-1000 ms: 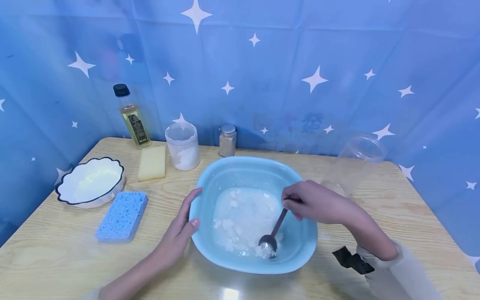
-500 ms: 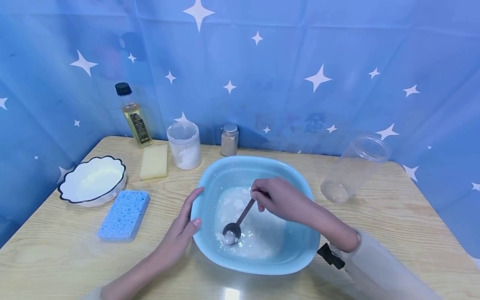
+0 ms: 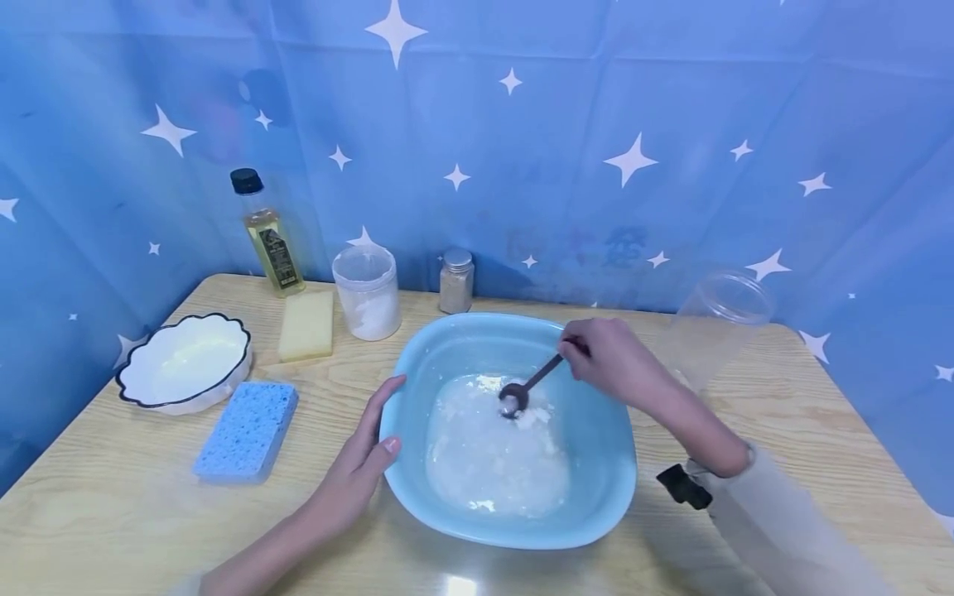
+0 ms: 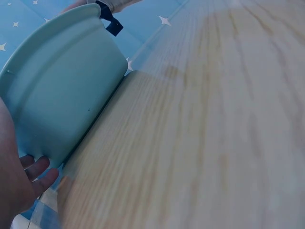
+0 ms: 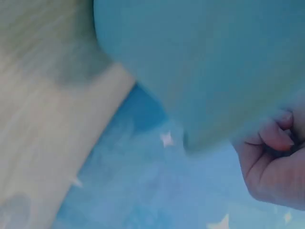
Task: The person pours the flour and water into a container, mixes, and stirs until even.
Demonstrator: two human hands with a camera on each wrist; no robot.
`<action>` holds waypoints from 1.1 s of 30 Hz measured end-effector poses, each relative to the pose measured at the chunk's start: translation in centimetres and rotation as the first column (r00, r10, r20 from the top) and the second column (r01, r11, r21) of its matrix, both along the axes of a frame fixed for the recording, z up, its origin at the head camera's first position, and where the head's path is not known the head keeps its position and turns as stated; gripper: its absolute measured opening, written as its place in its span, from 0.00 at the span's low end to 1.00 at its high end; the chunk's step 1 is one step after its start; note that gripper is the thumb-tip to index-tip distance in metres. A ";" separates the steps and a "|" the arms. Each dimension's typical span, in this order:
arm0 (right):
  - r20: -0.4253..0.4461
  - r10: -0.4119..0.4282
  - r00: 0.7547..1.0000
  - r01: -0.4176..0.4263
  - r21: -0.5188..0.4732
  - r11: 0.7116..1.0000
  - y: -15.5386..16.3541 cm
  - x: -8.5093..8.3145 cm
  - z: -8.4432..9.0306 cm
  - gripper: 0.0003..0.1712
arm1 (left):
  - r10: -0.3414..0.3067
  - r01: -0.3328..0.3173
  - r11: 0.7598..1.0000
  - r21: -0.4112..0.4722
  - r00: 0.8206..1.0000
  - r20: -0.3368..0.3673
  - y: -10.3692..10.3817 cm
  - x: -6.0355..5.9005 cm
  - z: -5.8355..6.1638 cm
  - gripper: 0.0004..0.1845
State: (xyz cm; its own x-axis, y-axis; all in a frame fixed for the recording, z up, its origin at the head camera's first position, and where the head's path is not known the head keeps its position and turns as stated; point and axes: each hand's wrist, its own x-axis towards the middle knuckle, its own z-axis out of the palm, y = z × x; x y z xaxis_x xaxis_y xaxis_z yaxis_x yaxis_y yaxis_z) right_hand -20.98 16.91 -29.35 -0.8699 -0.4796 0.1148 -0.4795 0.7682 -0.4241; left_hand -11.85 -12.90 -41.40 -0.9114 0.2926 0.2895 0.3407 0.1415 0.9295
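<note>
A light blue plastic basin [image 3: 507,534] stands on the table in the head view, with a wet white mass [image 3: 499,463] in its bottom. My left hand [image 3: 354,468] holds the basin's left side, thumb and forefinger at the rim. Its other fingers [image 4: 38,168] lie against the outer wall in the left wrist view. Over the basin's right side, my right hand [image 3: 614,360] grips the handle of a dark brown spoon [image 3: 542,372]. The spoon's bowl dips into the far part of the white mass. Curled fingers of that hand show in the right wrist view, where the spoon is hidden.
A clear tall container [image 3: 715,331] is right of the basin. Behind it stand a shaker jar [image 3: 456,281], a tub of white powder [image 3: 367,298] and an oil bottle [image 3: 274,248]. Leftward lie a yellow sponge [image 3: 307,327], a blue sponge [image 3: 248,430] and a white scalloped dish [image 3: 186,364].
My right hand has swept the spoon from the near right of the basin to the left, then to the far side, through the white mass. The left hand has stayed on the rim.
</note>
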 end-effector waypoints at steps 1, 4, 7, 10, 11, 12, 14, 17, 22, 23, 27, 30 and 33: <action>0.006 0.000 1.000 0.000 0.019 1.000 0.5 0.1 0.3 0.09 | 0.001 -0.001 1.000 0.001 1.000 0.000 0.0 0.0 0.0 0.30; 0.050 0.025 0.998 -0.028 0.064 0.998 1.6 0.6 1.2 0.10 | 0.007 -0.007 1.000 -0.003 1.000 -0.002 -0.1 0.1 0.1 0.30; 0.105 0.090 0.990 -0.099 0.083 0.992 2.1 1.3 2.0 0.10 | 0.017 -0.017 1.000 -0.007 1.000 -0.007 -0.3 0.2 0.1 0.30; 0.167 0.167 0.972 -0.181 0.072 0.981 2.1 2.0 2.2 0.11 | 0.026 -0.026 1.000 -0.009 1.000 -0.018 -0.5 0.4 0.2 0.30; 0.190 0.190 0.963 -0.205 0.061 0.977 2.0 2.2 2.2 0.11 | 0.027 -0.027 1.000 -0.009 0.999 -0.020 -0.5 0.4 0.2 0.30; 0.210 0.208 0.955 -0.224 0.053 0.973 1.8 2.3 2.1 0.11 | 0.026 -0.026 1.000 -0.007 0.999 -0.022 -0.5 0.4 0.2 0.30; 0.234 0.236 0.943 -0.251 0.035 0.967 1.4 2.7 1.8 0.11 | 0.019 -0.019 1.000 -0.002 1.000 -0.021 -0.5 0.3 0.1 0.30; 0.231 0.279 0.932 -0.286 -0.004 0.958 0.4 3.1 1.0 0.11 | 0.018 -0.018 1.000 0.002 1.000 -0.017 -0.4 0.2 0.0 0.30; 0.126 0.281 0.951 -0.277 -0.054 0.959 -1.7 3.1 -0.3 0.11 | 0.019 -0.019 1.000 -0.006 1.000 -0.015 -0.3 0.1 -0.1 0.30; 0.107 0.268 0.958 -0.263 -0.057 0.963 -2.1 3.0 -0.5 0.10 | 0.018 -0.018 1.000 -0.008 1.000 -0.015 -0.3 0.1 -0.1 0.30; 0.055 0.193 0.980 -0.191 -0.040 0.981 -2.5 2.2 -0.8 0.09 | 0.013 -0.013 1.000 0.002 1.000 -0.014 -0.2 0.1 -0.1 0.30; 0.047 0.130 0.990 -0.129 -0.014 0.992 -1.6 1.6 -0.5 0.09 | 0.003 -0.003 1.000 0.007 1.000 -0.012 -0.1 0.1 -0.1 0.30; 0.073 0.092 0.993 -0.094 0.016 0.995 0.2 1.4 0.1 0.10 | -0.006 0.007 1.000 0.007 1.000 -0.011 0.0 0.0 0.0 0.30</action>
